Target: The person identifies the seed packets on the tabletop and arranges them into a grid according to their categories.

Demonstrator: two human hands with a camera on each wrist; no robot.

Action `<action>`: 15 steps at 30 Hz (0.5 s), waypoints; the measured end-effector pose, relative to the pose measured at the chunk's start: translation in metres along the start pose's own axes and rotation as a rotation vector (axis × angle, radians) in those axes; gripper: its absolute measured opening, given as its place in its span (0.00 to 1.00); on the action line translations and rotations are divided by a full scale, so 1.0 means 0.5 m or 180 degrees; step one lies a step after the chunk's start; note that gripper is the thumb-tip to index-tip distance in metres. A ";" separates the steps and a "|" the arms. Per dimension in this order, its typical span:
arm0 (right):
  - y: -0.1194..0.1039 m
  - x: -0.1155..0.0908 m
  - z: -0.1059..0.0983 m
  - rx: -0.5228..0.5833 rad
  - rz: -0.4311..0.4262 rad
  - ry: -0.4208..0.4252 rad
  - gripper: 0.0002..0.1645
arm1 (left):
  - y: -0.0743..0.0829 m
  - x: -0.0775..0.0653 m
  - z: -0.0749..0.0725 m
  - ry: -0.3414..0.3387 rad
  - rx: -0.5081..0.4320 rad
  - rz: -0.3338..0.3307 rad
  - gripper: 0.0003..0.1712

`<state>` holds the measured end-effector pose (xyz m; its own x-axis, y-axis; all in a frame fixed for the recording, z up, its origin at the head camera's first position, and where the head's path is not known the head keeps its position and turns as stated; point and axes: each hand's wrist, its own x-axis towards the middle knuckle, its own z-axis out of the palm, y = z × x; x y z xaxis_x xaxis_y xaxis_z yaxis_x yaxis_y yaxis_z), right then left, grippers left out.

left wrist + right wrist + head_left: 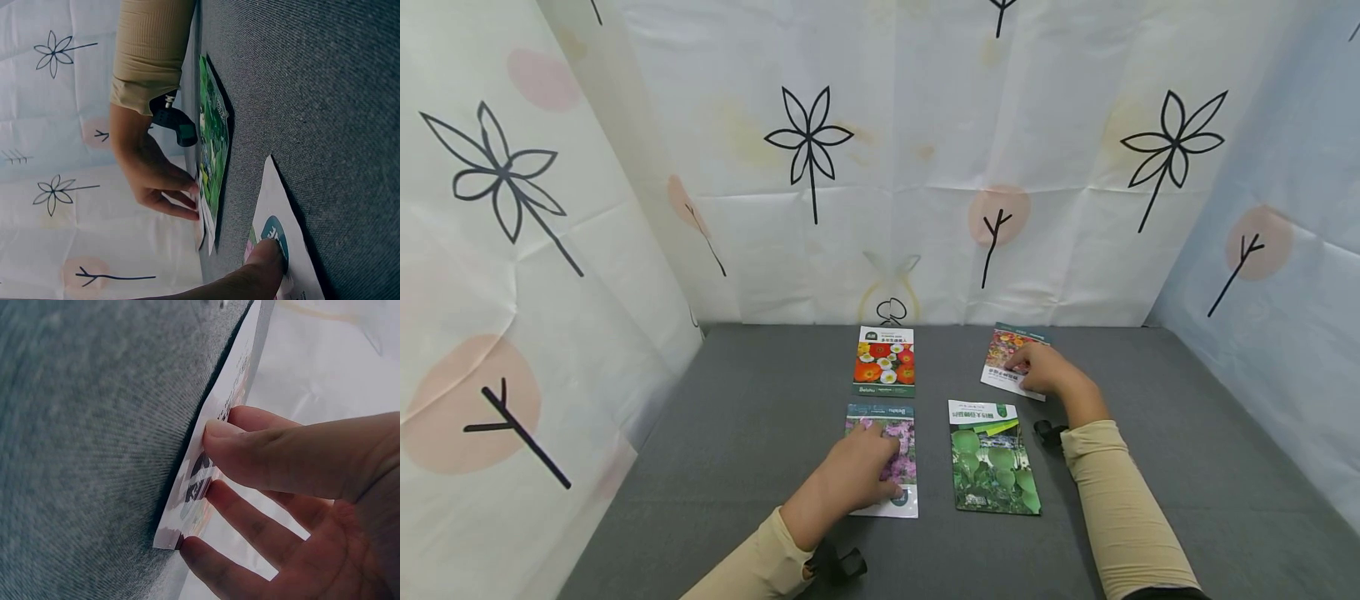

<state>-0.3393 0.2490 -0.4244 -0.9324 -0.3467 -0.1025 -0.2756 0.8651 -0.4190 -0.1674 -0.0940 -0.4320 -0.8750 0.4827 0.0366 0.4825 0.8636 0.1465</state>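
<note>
Four seed packets lie flat in two columns. My left hand [859, 471] rests on the packet with purple flowers [906, 450], front left; its thumb touches the white end of that packet in the left wrist view. At the back right, my right hand [1051, 371] touches the packet with red and orange flowers [1000, 346]. Its thumb and spread fingers rest on this packet's printed face in the right wrist view. Behind the left hand is a packet with orange, red and white flowers [883, 362]. The packet with green leaves [996, 467] lies between the forearms, untouched.
A grey cloth table [760, 417] lies under the packets. White printed sheets [925, 150] enclose its back and sides. Black wrist straps with small devices [842, 565] sit beside both wrists.
</note>
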 end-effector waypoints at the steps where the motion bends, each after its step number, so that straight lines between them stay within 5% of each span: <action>1: 0.000 0.000 0.001 -0.0007 -0.0025 0.0003 0.26 | 0.000 0.000 0.000 0.0000 0.0011 0.0002 0.29; 15: -0.004 0.001 0.003 0.0031 -0.0125 -0.0007 0.27 | 0.000 0.000 0.000 0.0009 -0.0022 -0.0006 0.29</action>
<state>-0.3390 0.2464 -0.4251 -0.9204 -0.3810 -0.0877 -0.3096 0.8473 -0.4316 -0.1671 -0.0941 -0.4318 -0.8761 0.4805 0.0389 0.4805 0.8635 0.1533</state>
